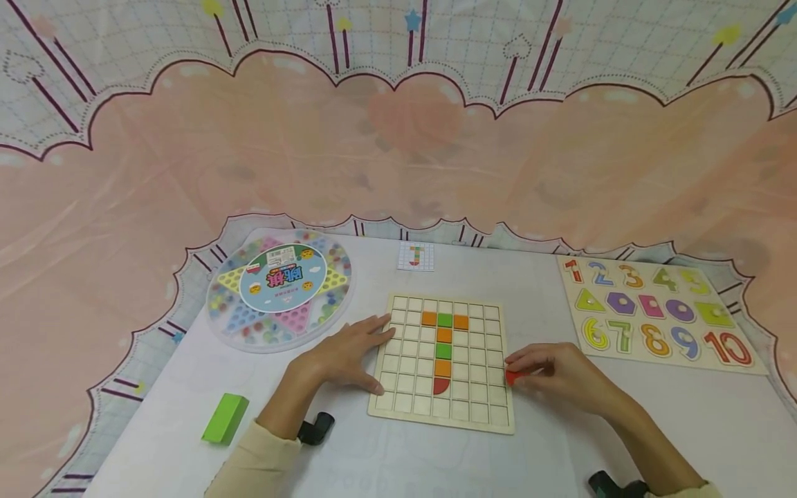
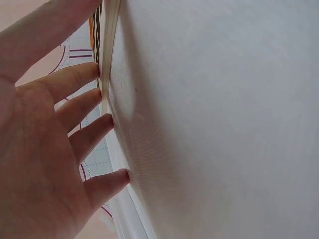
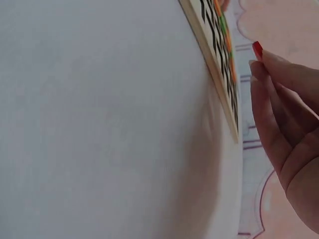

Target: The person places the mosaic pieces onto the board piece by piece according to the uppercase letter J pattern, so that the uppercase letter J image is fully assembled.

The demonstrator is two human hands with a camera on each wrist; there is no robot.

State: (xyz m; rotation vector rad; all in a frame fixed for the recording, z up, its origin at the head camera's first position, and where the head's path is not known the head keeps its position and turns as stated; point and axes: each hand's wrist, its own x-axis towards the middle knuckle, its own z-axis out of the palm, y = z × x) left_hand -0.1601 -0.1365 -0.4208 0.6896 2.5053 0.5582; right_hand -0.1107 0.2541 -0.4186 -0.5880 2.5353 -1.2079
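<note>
A wooden grid board [image 1: 405,398] lies in the middle of the table. Orange and green square tiles form a T on it, and a red rounded tile [image 1: 441,386] sits at the foot of the stem. My left hand [image 1: 344,356] rests at the board's left edge with its fingers spread. At the right edge, my right hand [image 1: 560,373] pinches a small red tile [image 1: 512,377] between thumb and fingertips. The right wrist view shows this red tile [image 3: 257,50] edge-on, so its full shape is hidden. A small pattern card [image 1: 416,256] lies beyond the board.
A round Chinese checkers set [image 1: 283,280] lies at the back left. On the right is a wooden number and shape puzzle [image 1: 663,311]. A green block [image 1: 225,418] stands at the front left. Dark wrist devices [image 1: 316,429] sit at both wrists.
</note>
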